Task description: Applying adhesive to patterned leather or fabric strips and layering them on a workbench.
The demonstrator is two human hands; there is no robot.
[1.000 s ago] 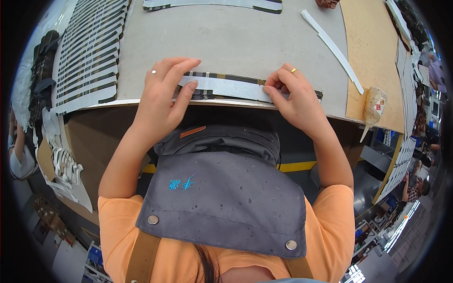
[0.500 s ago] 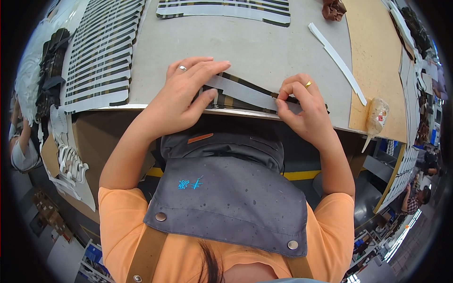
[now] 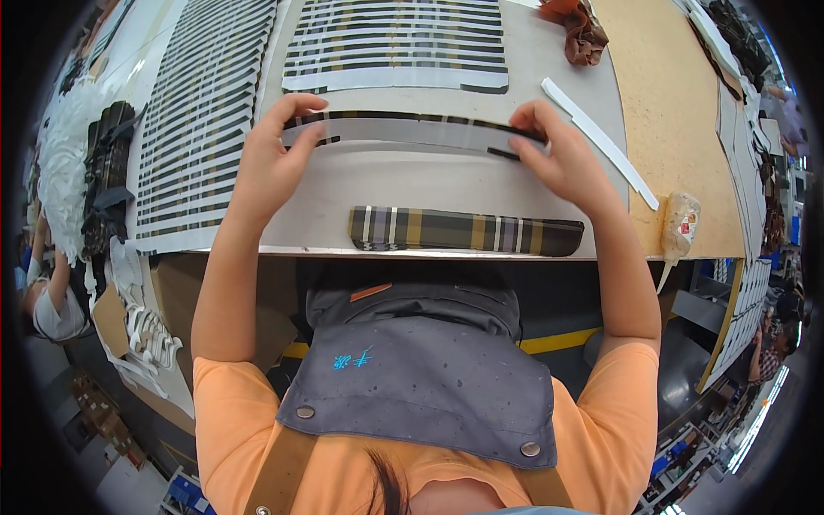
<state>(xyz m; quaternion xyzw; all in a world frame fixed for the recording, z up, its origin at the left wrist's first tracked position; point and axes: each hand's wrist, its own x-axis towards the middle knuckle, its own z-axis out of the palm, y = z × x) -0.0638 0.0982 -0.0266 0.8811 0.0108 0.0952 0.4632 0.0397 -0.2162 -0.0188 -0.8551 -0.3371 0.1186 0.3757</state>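
Between my two hands is a long plaid strip [image 3: 412,130] with a grey-white backing and a dark checked edge, bowed slightly and raised over the table. My left hand [image 3: 279,163] pinches its left end between thumb and fingers. At the other end, my right hand [image 3: 562,163] grips it the same way. Nearer to me, a second plaid strip [image 3: 463,232] in black, olive and white lies checked side up along the table's front edge, touched by neither hand.
Rows of overlapping striped strips lie at the far middle [image 3: 395,51] and left [image 3: 202,137]. A narrow white strip [image 3: 601,142], crumpled brown material [image 3: 585,39] and a bottle with a pointed nozzle [image 3: 681,225] are on the right, by a tan board [image 3: 669,103].
Both hands have moved away from the table's front edge and farther apart, carrying the backed strip with them. The plaid strip at the edge, mostly covered before, now shows fully.
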